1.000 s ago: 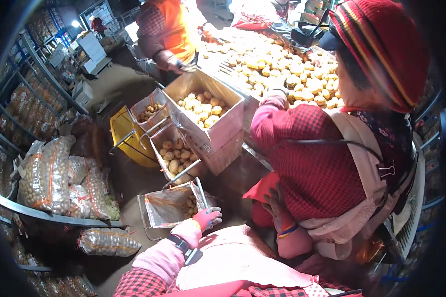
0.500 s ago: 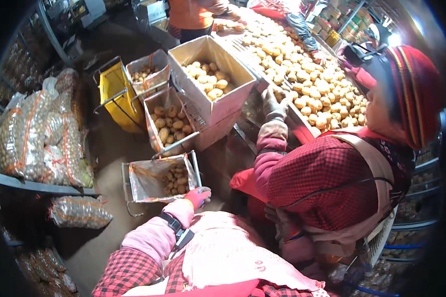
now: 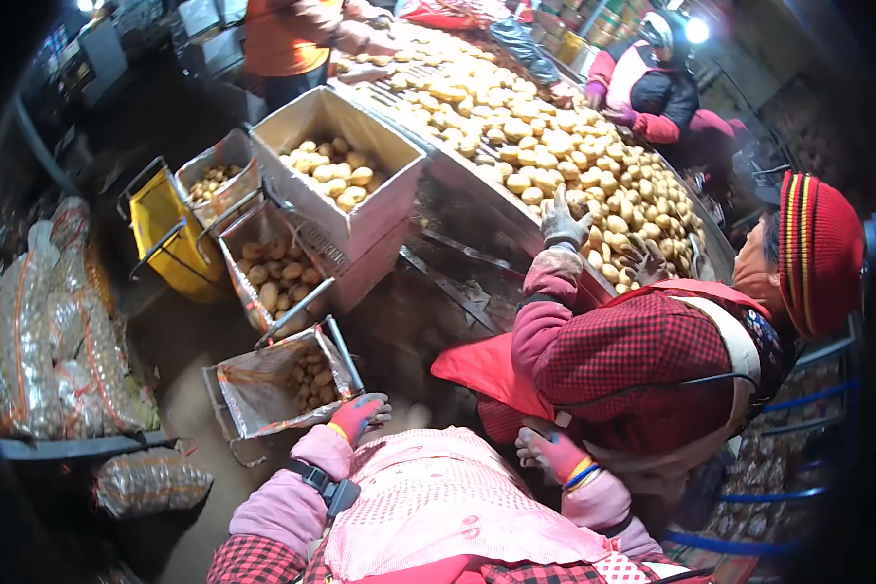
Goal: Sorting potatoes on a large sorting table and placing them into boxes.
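The right hand (image 3: 550, 454), fingers loosely spread, now shows more clearly at lower centre. The left hand (image 3: 362, 417) curls by a basket (image 3: 255, 385) handle (image 3: 346, 353), grip unclear; neither seems to hold potatoes (image 3: 313, 380).

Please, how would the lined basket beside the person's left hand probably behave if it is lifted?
The lined basket would probably flex, since its sides look thin and wrinkled. The potatoes inside may roll, being loose and rounded. The basket could tip toward the picture's right, where they gather.
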Tool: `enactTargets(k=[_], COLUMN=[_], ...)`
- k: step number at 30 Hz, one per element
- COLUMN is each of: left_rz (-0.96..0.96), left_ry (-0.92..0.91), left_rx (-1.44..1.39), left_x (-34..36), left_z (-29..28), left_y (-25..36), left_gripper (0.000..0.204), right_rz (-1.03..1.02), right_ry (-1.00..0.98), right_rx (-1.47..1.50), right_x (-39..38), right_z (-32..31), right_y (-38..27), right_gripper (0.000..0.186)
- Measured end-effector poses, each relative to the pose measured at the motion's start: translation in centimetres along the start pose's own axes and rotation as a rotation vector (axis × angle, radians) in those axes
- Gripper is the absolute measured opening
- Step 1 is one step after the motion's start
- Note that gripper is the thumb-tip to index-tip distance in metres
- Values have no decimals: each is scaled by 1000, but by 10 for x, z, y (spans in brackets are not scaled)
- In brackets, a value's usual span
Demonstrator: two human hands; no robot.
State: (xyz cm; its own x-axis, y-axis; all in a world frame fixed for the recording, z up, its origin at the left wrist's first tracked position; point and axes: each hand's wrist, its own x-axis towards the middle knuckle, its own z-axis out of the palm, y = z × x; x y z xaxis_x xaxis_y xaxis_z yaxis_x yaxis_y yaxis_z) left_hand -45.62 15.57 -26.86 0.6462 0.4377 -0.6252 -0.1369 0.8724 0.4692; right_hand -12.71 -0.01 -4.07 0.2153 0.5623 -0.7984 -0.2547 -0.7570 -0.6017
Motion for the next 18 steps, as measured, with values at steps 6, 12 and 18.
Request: enactTargets(k=[6,12,18], left_rz=[-30,-97,11], left_ry=[276,436,361], left_rx=[73,329,381], left_x=[19,63,106], left_z=[20,52,132], left_y=[8,26,65], left_gripper=[54,35,42], right_rz=[-323,-455,-440], right_ry=[-49,-232,-373], right_rx=[-641,-63,81], right_x=[4,49,50], right_z=[17,-16,-39], right_y=[-45,-35,-47], right_gripper=[56,69,81])
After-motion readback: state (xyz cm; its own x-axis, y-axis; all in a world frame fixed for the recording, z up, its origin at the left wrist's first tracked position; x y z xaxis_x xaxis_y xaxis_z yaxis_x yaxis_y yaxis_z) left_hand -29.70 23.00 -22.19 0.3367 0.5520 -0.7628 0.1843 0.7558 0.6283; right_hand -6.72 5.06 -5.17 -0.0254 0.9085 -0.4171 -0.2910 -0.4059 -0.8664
